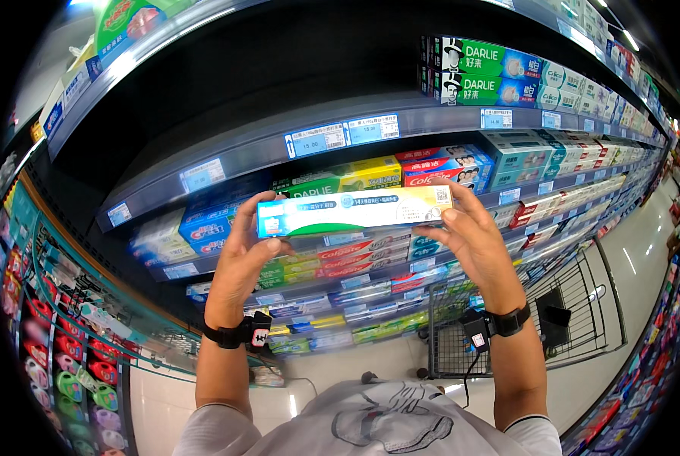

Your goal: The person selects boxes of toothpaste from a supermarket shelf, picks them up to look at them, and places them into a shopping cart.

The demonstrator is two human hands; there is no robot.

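Note:
A long white toothpaste box (351, 212) with blue, green and yellow areas is held level in front of the shelves, its printed side turned up to me. My left hand (238, 256) grips its left end, thumb below and fingers behind. At the other end, my right hand (479, 239) pinches the corner near a printed code. Right behind the held box sit a yellow and green Darlie box (340, 175) and red and blue Colgate boxes (445, 165). Blue Crest boxes (206, 228) stand to the left of my left hand.
A shelf edge (249, 149) with price tags runs above my hands. Stacked Darlie boxes (488, 71) stand on that shelf at the right. A wire shopping cart (579, 308) is at my right, on the tiled floor (630, 245). Bottles (69, 376) line a rack at lower left.

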